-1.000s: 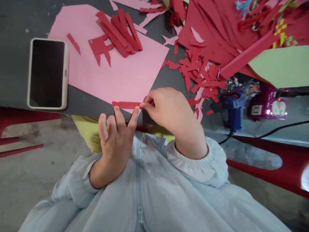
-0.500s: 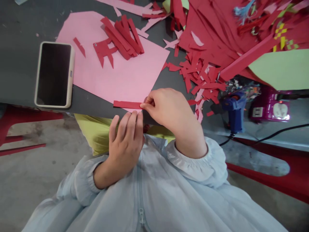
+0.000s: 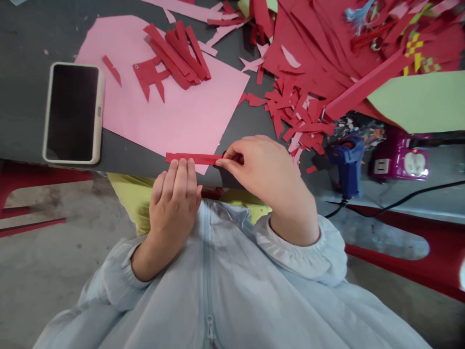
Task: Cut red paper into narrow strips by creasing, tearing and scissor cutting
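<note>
A narrow red paper strip (image 3: pixel 203 159) lies along the near edge of the table, partly over the lower corner of a pink paper sheet (image 3: pixel 156 116). Thumb and fingertips of my right hand (image 3: pixel 265 169) pinch its right end. My left hand (image 3: pixel 174 198) is flat with fingers stretched out, the fingertips resting on the strip's lower edge left of its middle. Farther up on the pink sheet sit a stack of red strips (image 3: pixel 178 55), a red cut-out with pointed legs (image 3: pixel 148 75) and a small red scrap (image 3: pixel 112 71).
A phone-like device with a dark screen (image 3: pixel 73 111) lies at the left. To the right are red paper scraps (image 3: pixel 298 109), large red sheets (image 3: pixel 312 43), a green sheet (image 3: pixel 421 102), a blue glue gun (image 3: pixel 348 165) and a purple power socket (image 3: pixel 399 157) with black cable.
My left hand has moved left along the strip, its fingertips now on the paper. My right hand still pinches the right end, slightly farther right. The whole view has shifted a little.
</note>
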{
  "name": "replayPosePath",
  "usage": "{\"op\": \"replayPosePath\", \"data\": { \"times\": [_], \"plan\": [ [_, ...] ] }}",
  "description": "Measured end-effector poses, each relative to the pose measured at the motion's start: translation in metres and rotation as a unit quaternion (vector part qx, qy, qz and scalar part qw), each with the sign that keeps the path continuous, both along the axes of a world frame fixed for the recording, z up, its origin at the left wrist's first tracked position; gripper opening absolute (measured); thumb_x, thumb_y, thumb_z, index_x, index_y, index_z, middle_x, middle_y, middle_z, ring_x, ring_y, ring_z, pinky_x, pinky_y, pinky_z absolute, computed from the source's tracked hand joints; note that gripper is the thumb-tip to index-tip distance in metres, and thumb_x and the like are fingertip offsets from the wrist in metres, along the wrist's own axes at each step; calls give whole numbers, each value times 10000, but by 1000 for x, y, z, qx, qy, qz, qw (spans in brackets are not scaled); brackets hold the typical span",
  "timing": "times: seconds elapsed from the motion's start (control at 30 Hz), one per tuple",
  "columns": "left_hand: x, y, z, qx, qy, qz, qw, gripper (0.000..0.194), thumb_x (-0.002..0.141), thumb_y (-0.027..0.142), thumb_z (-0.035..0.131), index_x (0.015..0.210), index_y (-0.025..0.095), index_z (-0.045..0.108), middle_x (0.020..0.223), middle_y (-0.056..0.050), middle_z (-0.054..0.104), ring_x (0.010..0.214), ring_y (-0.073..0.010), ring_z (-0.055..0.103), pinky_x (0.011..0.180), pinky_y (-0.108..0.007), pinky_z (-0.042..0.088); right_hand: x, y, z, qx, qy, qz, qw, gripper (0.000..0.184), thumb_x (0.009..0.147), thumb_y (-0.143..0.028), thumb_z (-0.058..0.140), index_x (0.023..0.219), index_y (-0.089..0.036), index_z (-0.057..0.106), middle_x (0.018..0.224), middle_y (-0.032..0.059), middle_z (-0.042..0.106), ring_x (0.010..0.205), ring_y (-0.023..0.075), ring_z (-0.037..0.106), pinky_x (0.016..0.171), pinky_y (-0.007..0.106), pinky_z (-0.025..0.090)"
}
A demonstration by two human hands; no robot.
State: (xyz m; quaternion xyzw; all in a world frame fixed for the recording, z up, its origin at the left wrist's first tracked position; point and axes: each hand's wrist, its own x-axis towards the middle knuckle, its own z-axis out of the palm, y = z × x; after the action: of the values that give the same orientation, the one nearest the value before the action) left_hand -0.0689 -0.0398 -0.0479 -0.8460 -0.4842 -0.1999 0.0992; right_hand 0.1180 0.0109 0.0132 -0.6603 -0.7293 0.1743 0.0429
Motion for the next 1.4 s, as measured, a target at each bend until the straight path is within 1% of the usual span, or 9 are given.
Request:
{"op": "replayPosePath", "data": {
  "times": [0.2, 0.3, 0.4, 0.73, 0.87, 0.93, 1.07, 1.23, 1.4],
  "plan": [
    [1, 0, 0, -39, -4, 6, 999, 577, 986, 296, 530, 1538, 209, 383, 1372, -163, 618, 1339, -274, 548, 1133, -401, 368, 14, -6, -3, 5, 39, -43, 998, 207, 924, -340, 614, 793, -212, 710, 821, 57, 714, 819, 225, 592, 733, 343, 375],
    [3, -1, 1, -55, -12, 8, 998, 580, 982, 322, 545, 1531, 208, 397, 1397, -175, 600, 1351, -297, 536, 1112, -417, 383, 14, -6, -2, 0, 45, -60, 997, 212, 915, -344, 625, 764, -219, 707, 798, 51, 709, 799, 217, 587, 711, 337, 363],
    [5, -2, 3, -45, 12, 13, 999, 564, 978, 347, 553, 1506, 190, 433, 1388, -184, 606, 1333, -305, 552, 1087, -416, 407, 13, -3, -1, -9, 32, -73, 997, 225, 901, -343, 645, 729, -212, 705, 780, 50, 709, 779, 212, 590, 692, 331, 357],
    [10, 1, 11, -46, 66, 15, 997, 590, 950, 421, 596, 1477, 188, 473, 1355, -227, 603, 1277, -340, 587, 1045, -441, 434, 13, 2, 0, -21, -1, -40, 999, 232, 909, -317, 608, 727, -210, 705, 787, 62, 716, 810, 226, 616, 700, 335, 367],
    [13, -1, 13, -81, 38, 21, 996, 611, 943, 457, 607, 1504, 294, 429, 1421, -179, 566, 1320, -329, 555, 1056, -459, 440, 13, 3, 2, -25, 7, -42, 999, 225, 908, -311, 616, 728, -209, 705, 782, 58, 709, 825, 225, 615, 715, 334, 378],
    [15, -2, 14, -86, 35, 22, 995, 631, 937, 465, 615, 1513, 311, 412, 1439, -187, 548, 1332, -346, 544, 1052, -482, 447, 15, 2, 2, -25, 17, -40, 999, 209, 897, -307, 639, 729, -204, 707, 789, 56, 708, 828, 222, 614, 720, 332, 385],
    [18, -3, 13, -85, 48, 22, 995, 669, 939, 477, 606, 1535, 278, 379, 1447, -237, 524, 1351, -392, 521, 1048, -526, 449, 22, -3, 3, -24, 54, -21, 998, 121, 882, -267, 670, 802, -211, 743, 839, 44, 721, 854, 218, 618, 746, 333, 408],
    [17, -3, 11, -60, 80, 21, 995, 684, 939, 510, 589, 1541, 268, 371, 1420, -242, 542, 1329, -394, 541, 1027, -521, 473, 32, -9, 2, -19, 95, -16, 995, 175, 894, -223, 649, 986, -269, 791, 928, 36, 750, 914, 226, 636, 806, 356, 440],
    [16, -2, 7, -27, 53, 16, 998, 671, 939, 529, 574, 1534, 281, 390, 1414, -219, 547, 1318, -374, 550, 1034, -512, 473, 29, -5, 4, -41, 98, -18, 994, 153, 898, -259, 650, 947, -254, 795, 903, 39, 746, 891, 221, 635, 789, 350, 426]
  ]
}}
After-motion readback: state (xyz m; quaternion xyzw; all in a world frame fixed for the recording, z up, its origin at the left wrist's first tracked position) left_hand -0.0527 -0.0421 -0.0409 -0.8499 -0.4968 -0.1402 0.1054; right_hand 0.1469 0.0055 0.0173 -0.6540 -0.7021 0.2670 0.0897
